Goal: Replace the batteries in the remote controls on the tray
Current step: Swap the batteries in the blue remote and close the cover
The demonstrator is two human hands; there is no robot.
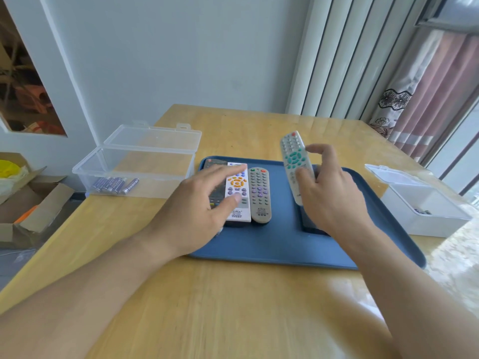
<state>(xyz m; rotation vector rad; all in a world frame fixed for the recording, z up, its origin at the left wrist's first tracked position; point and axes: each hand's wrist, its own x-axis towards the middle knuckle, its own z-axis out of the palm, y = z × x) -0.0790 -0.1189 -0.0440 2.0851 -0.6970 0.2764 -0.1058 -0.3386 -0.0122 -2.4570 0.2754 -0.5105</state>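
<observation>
A blue tray (274, 244) lies on the wooden table. My right hand (329, 195) holds a grey remote with teal buttons (294, 156) tilted up above the tray's right half. My left hand (199, 203) hovers open over the tray's left side, fingers spread above a black remote (216, 164) and a white remote with orange buttons (237, 187). A grey remote with purple buttons (260, 195) lies beside them. Another dark remote (309, 224) lies under my right hand, mostly hidden.
An open clear plastic box (134, 161) holding several blue batteries (114, 184) stands to the left of the tray. An open white box (425, 211) with a few batteries sits at the right. Cardboard boxes stand on the floor at the left.
</observation>
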